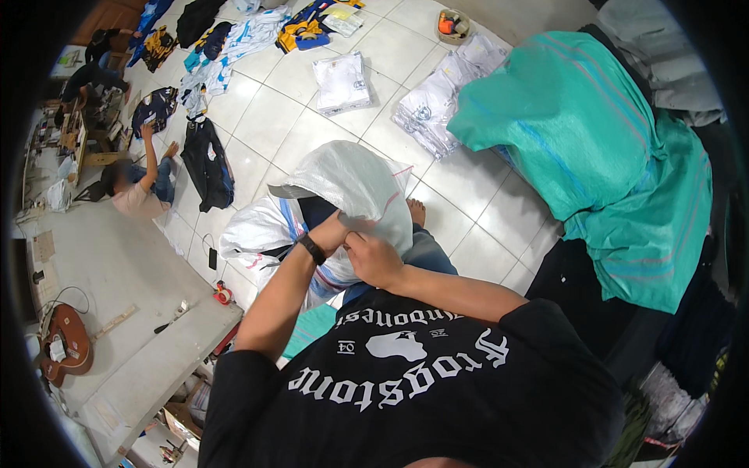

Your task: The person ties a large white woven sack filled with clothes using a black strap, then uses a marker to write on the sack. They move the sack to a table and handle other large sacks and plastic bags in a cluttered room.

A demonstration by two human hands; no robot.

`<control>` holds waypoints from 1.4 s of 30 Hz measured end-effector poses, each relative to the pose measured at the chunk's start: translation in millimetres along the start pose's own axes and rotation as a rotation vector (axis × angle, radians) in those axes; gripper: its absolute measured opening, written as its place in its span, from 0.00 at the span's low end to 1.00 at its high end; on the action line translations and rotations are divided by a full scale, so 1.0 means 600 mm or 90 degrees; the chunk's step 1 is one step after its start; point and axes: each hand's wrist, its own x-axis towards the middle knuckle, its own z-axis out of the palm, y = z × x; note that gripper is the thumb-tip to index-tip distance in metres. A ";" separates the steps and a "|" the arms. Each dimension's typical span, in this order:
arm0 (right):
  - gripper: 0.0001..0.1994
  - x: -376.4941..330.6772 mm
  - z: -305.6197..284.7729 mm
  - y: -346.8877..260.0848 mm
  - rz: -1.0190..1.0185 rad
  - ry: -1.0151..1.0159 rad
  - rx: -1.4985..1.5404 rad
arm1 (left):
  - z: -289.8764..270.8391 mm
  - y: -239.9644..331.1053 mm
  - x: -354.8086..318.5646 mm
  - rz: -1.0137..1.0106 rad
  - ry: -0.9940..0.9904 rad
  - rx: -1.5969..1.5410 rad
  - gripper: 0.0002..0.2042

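Observation:
A bulging white woven sack (351, 175) stands on the floor before me, its mouth facing my body. Dark cloth (316, 209) shows inside the opening. My left hand (331, 234), with a black band on the wrist, is at the sack's near edge, its fingers partly hidden. Right beside it my right hand (376, 260) is closed, with thumb and fingers pinched at the same edge. The two hands nearly touch. To the left, another white sack (253, 226) with blue stripes lies against the first one.
A large green woven sack (562, 125) stands at the right. Packed white garments (427, 113) and a folded stack (342, 82) lie on the tiles. A table (156, 281) with a guitar (65, 343) stands left. A person (140, 191) sits on the floor beyond, near dark clothing (209, 165).

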 end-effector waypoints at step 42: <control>0.05 0.052 -0.114 0.080 -0.009 0.035 0.055 | 0.085 -0.036 -0.028 0.297 0.265 0.109 0.15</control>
